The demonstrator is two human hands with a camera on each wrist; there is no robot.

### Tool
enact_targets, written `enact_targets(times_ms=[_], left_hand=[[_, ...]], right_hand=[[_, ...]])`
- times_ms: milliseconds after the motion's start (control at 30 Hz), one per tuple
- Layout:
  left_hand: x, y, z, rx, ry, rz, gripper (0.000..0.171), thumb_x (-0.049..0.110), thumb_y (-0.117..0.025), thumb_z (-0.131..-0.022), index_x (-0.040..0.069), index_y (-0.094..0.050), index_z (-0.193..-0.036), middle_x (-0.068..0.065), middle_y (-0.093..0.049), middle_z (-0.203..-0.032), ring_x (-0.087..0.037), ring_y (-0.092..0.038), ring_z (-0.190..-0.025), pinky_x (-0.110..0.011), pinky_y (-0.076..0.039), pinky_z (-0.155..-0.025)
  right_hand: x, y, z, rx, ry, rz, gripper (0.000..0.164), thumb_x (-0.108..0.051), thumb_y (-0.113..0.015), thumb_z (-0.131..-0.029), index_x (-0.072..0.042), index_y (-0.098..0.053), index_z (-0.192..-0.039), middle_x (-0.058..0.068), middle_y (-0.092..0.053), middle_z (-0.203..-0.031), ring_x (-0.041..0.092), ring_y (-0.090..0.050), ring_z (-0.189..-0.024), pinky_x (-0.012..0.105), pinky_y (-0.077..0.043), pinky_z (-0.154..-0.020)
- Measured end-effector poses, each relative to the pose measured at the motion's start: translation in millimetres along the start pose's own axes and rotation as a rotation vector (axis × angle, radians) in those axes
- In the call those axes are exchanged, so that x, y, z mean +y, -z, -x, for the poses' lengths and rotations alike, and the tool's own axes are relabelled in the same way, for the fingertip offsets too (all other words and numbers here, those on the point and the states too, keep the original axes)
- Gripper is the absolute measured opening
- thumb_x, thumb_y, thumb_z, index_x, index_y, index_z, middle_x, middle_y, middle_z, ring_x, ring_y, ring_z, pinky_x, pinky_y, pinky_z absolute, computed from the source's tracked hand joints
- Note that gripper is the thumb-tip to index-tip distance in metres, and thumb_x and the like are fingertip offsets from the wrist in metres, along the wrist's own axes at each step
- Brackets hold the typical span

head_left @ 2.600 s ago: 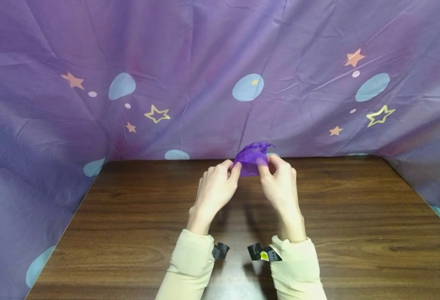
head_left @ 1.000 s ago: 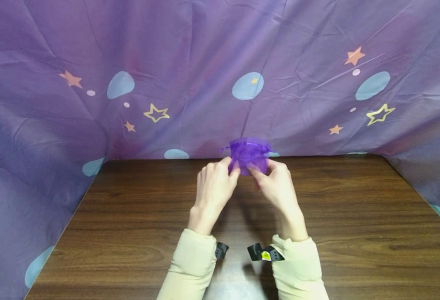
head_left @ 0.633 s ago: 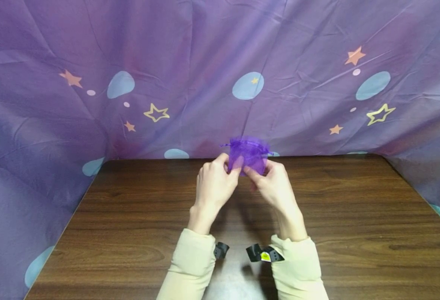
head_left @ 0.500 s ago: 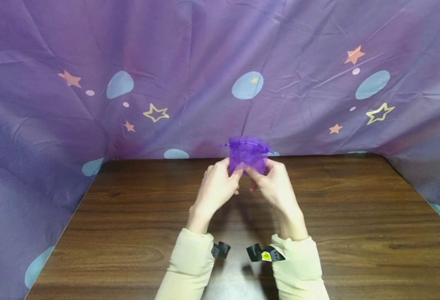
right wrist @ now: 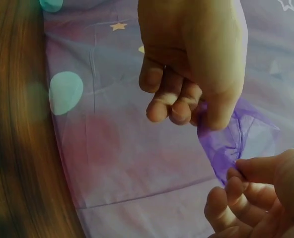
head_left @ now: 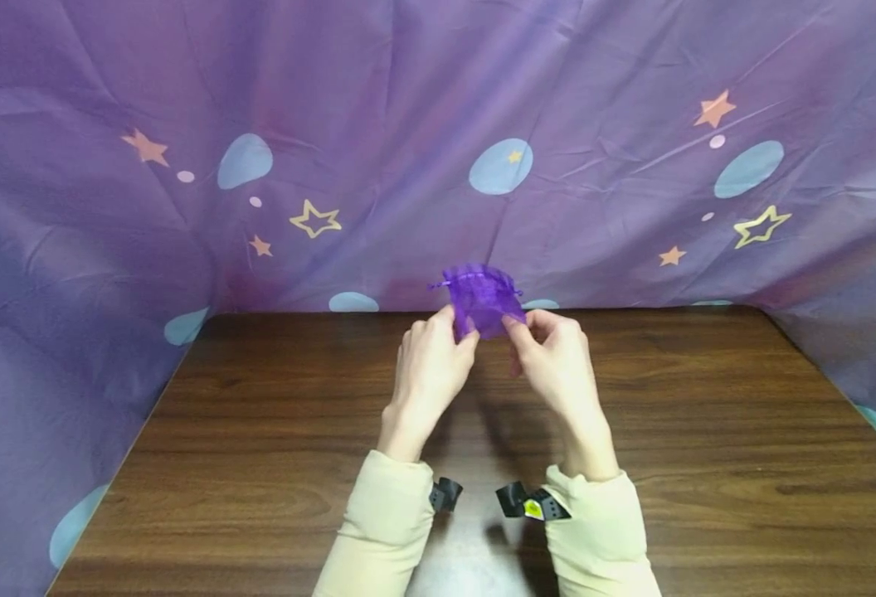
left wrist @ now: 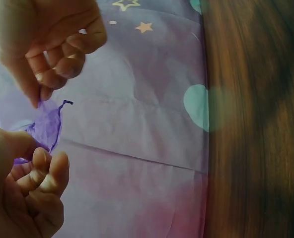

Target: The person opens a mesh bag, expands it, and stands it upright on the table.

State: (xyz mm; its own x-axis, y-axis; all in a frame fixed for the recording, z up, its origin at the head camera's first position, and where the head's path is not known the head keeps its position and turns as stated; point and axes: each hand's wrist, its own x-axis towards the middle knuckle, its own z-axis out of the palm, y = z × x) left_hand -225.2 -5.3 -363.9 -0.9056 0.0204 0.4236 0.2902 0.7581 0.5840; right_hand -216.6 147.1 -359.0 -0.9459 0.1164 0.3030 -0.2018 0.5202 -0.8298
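A small sheer purple drawstring pouch [head_left: 484, 300] hangs between both hands above the back of the table, its gathered mouth facing up. Short cord ends stick out at either side. The left hand [head_left: 432, 365] pinches its lower left corner between thumb and fingers. At the lower right edge, the right hand [head_left: 557, 361] pinches the fabric, thumb in front. In the left wrist view, the pouch [left wrist: 48, 126] stretches between the left hand [left wrist: 30, 188] below and the right hand above. The right wrist view shows creased, see-through fabric [right wrist: 244, 124] running between the two hands' fingertips.
A dark wood-grain table [head_left: 274, 431] lies under the hands. Behind it hangs a purple curtain [head_left: 408, 124] printed with stars and blue ovals, which also covers both sides. Each cream sleeve [head_left: 382, 514] carries a black wrist camera [head_left: 447, 495] on its inner side.
The pouch, first folded over, came to stand mouth up. The thumbs met at its lower middle half a second ago; now they are apart, with the right hand shifted right and the pouch slightly left.
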Motion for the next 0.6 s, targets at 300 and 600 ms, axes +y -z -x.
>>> enact_targets(times_ms=[300, 600], left_hand=[[1.1, -2.2, 0.3, -0.011, -0.044, -0.09, 0.018, 0.026, -0.066, -0.091, 0.009, -0.064, -0.086, -0.013, -0.067, -0.072, -0.036, -0.065, -0.067, -0.045, -0.05, -0.057], [1.3, 6.3, 0.3, -0.065, -0.093, 0.006, 0.014, 0.023, -0.064, -0.09, 0.017, -0.06, -0.078, 0.001, -0.055, -0.06, -0.023, -0.055, -0.056, -0.038, -0.045, -0.052]], right_hand=[[-2.0, -2.8, -0.3, 0.054, 0.022, 0.06, 0.03, -0.03, -0.061, -0.096, -0.009, -0.063, -0.075, 0.002, -0.06, -0.054, 0.021, -0.059, -0.051, 0.034, -0.042, -0.054], [3.3, -1.1, -3.0, 0.276, 0.381, 0.069, 0.016, -0.004, -0.076, -0.082, -0.003, -0.066, -0.094, 0.009, -0.058, -0.084, 0.017, -0.058, -0.066, 0.023, -0.044, -0.062]])
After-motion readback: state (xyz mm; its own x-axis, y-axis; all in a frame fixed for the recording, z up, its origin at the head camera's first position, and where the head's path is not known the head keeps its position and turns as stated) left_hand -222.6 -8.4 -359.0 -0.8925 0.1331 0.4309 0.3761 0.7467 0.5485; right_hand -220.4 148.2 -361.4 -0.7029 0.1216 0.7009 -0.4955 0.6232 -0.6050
